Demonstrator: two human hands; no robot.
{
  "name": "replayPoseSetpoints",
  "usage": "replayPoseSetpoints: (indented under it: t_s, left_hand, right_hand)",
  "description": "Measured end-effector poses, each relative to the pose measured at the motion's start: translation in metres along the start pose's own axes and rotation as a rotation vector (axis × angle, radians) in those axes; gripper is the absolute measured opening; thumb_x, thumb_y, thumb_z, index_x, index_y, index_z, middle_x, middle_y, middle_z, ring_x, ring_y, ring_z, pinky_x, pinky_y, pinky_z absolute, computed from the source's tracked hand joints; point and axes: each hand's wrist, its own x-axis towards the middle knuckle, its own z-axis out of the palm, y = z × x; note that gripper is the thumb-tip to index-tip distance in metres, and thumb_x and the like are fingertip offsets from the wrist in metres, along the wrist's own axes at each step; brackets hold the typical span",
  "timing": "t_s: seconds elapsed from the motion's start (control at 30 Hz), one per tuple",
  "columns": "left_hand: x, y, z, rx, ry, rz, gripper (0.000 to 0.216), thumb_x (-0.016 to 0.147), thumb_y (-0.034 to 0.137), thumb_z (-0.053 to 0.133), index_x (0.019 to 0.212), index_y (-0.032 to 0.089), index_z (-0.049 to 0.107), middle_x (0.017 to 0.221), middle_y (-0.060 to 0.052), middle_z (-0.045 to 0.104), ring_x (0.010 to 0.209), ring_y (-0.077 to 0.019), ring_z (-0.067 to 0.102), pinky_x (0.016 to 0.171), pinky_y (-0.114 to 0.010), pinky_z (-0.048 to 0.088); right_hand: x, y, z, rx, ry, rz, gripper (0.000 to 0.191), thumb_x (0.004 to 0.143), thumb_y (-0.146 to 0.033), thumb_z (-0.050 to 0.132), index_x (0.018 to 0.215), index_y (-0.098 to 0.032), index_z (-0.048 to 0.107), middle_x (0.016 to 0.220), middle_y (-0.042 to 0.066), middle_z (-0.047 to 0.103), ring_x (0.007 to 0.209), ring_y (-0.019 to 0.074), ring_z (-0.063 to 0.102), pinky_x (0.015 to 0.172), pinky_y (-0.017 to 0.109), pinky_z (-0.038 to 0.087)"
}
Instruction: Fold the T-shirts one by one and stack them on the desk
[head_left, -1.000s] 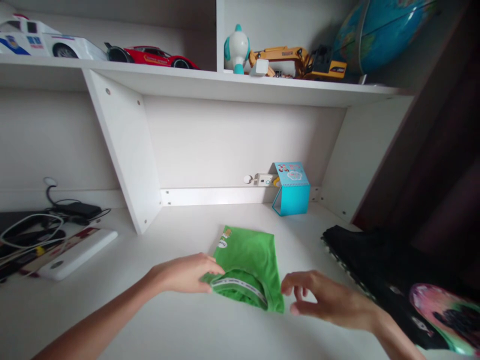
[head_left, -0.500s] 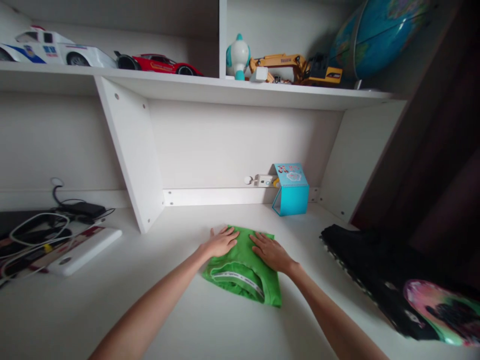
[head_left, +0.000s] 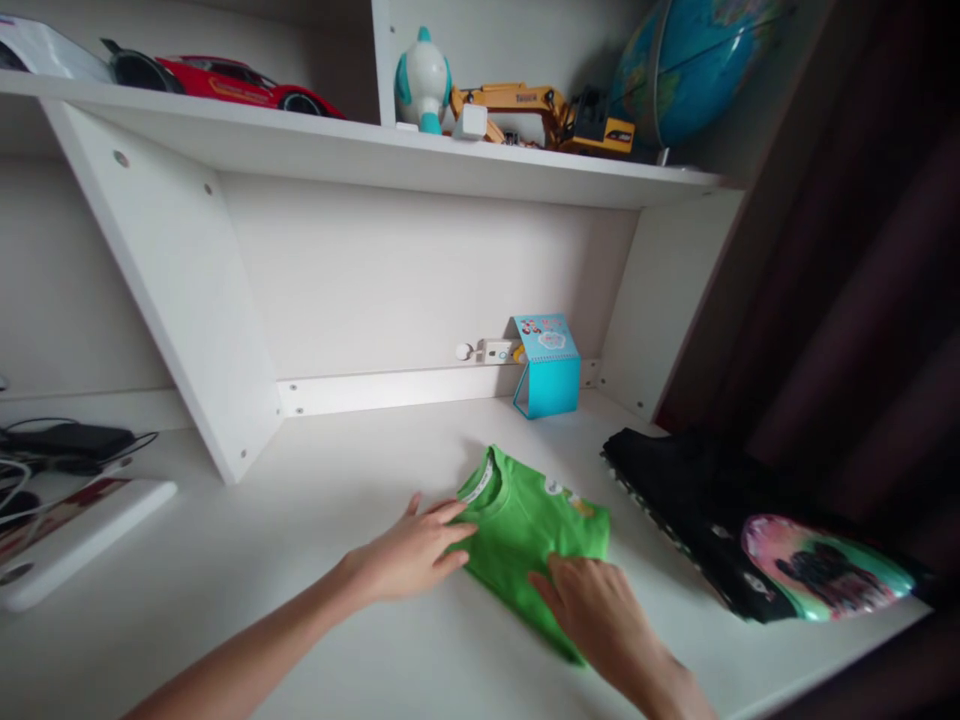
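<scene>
A green T-shirt, folded into a compact piece, lies on the white desk with its collar and white neck tape toward the far left. A printed patch shows near its right edge. My left hand rests at the shirt's left side by the collar, fingers spread and partly over the cloth. Over the near right part of the shirt is my right hand, thumb apart from the bent fingers, touching the fabric. The tips of those fingers are partly hidden.
A dark folded garment with a colourful print lies to the right. Behind stands a blue desk calendar by a wall socket. Cables and a white power box are on the left. Above, the shelf holds a red toy car, a toy excavator and a globe.
The shirt has been turned, so its collar moved from the near side to the far left and its print shows. Both hands shifted nearer. The view swung right.
</scene>
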Motion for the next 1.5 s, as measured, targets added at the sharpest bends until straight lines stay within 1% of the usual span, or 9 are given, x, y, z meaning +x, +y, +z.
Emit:
replayPoseSetpoints:
  t_s: [0.13,0.3,0.47,0.67,0.93,1.07,1.27,1.4,1.5]
  left_hand:
    - [0.009,-0.023,0.018,0.049,-0.004,-0.104,0.041,0.090,0.028,0.033,0.131,0.027,0.040,0.140,-0.008,0.033,0.129,-0.0282,0.027,0.099,-0.058,0.021]
    - [0.030,-0.053,0.033,0.096,0.065,-0.265,0.045,0.093,0.035,0.025,0.137,0.026,0.029,0.144,-0.008,0.026,0.131,-0.0268,0.023,0.098,-0.054,0.026]
    - [0.027,-0.047,0.032,0.131,0.243,-0.427,0.037,0.089,0.035,0.032,0.110,0.015,0.055,0.110,-0.013,0.056,0.106,-0.0252,0.050,0.083,-0.034,0.041]
    - [0.001,0.000,0.027,-0.293,0.091,-0.386,0.032,0.083,0.042,0.042,0.070,0.016,0.054,0.063,0.000,0.054,0.062,-0.0153,0.053,0.055,-0.024,0.037]
    - [0.009,0.034,0.046,-0.970,0.191,-0.306,0.038,0.074,0.032,0.054,0.104,0.022,0.032,0.101,-0.004,0.055,0.062,-0.0091,0.055,0.056,-0.022,0.044]
    - [0.026,0.051,0.033,-1.038,0.291,-0.287,0.048,0.069,0.024,0.057,0.109,0.024,0.031,0.111,-0.006,0.049,0.051,-0.0032,0.047,0.048,-0.019,0.040]
    - [0.083,0.105,-0.019,-0.908,0.353,-0.088,0.055,0.075,0.021,0.054,0.127,0.018,0.036,0.053,0.008,0.044,0.045,-0.0065,0.040,0.045,-0.017,0.034]
    - [0.148,0.154,-0.017,-0.877,0.503,0.129,0.058,0.073,0.016,0.055,0.129,0.016,0.037,0.095,-0.006,0.059,0.053,-0.0067,0.049,0.055,-0.021,0.045]
    - [0.196,0.185,0.012,-0.892,0.541,0.168,0.060,0.072,0.014,0.055,0.130,0.015,0.037,0.130,-0.015,0.040,0.067,-0.0103,0.057,0.069,-0.027,0.050]
  right_hand:
    - [-0.003,0.020,0.002,0.228,0.128,-0.097,0.037,0.092,-0.036,0.031,0.089,-0.020,0.065,0.087,0.007,0.067,0.080,0.0196,0.063,0.070,0.030,0.049]
    - [0.020,0.044,0.049,0.124,0.146,0.023,0.053,0.090,-0.042,0.033,0.135,-0.015,0.034,0.140,0.012,0.031,0.129,0.0281,0.025,0.098,0.045,0.033]
    - [0.013,0.053,0.053,0.206,0.121,-0.003,0.050,0.088,-0.045,0.036,0.128,-0.016,0.045,0.130,0.013,0.046,0.120,0.0261,0.042,0.093,0.036,0.038]
    - [0.018,0.069,0.035,0.300,0.048,0.220,0.023,0.083,-0.028,0.044,0.097,-0.015,0.057,0.087,0.011,0.063,0.081,0.0234,0.061,0.067,0.029,0.041]
    - [0.023,0.068,0.025,0.475,0.098,0.145,0.012,0.080,-0.018,0.044,0.090,-0.020,0.049,0.075,0.002,0.063,0.070,0.0164,0.060,0.062,0.023,0.038]
    - [0.015,0.083,0.002,0.575,0.206,0.069,0.015,0.080,-0.020,0.041,0.091,-0.021,0.051,0.074,0.000,0.064,0.068,0.0146,0.060,0.063,0.022,0.040]
    - [-0.002,0.160,-0.052,0.560,0.522,0.080,0.018,0.077,-0.030,0.045,0.090,-0.021,0.055,0.083,0.002,0.065,0.074,0.0169,0.061,0.066,0.024,0.043]
    - [-0.015,0.242,-0.077,0.490,0.690,0.215,0.027,0.075,-0.040,0.049,0.091,-0.020,0.058,0.088,0.006,0.066,0.081,0.0191,0.061,0.071,0.026,0.044]
    - [-0.023,0.301,-0.070,0.449,0.702,0.350,0.035,0.072,-0.045,0.051,0.094,-0.019,0.058,0.092,0.009,0.066,0.087,0.0221,0.061,0.074,0.030,0.044]
